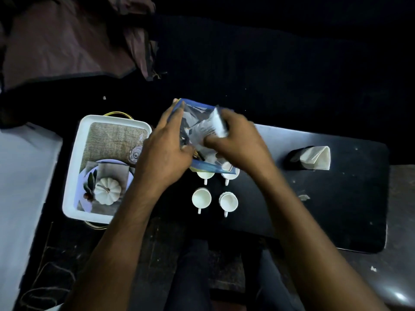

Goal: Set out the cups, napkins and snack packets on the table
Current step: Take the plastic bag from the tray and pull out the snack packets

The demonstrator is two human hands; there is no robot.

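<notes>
Both hands hold a blue-edged shiny snack packet (197, 122) above the middle of the dark table (336, 209). My left hand (164, 149) grips its left side, and my right hand (238, 140) clasps a white part of it on the right. Several small white cups stand in a square below the packet: two near ones (201, 198) (228, 202) in full view, two far ones (205, 175) (229, 175) partly hidden by the packet. A holder with folded napkins (315, 158) lies at the table's right.
A white tray (74, 167) with a printed pumpkin picture and gold handles sits at the left, overhanging the table edge. A crumpled dark red cloth (67, 41) lies at the far left. My legs show below the table's near edge.
</notes>
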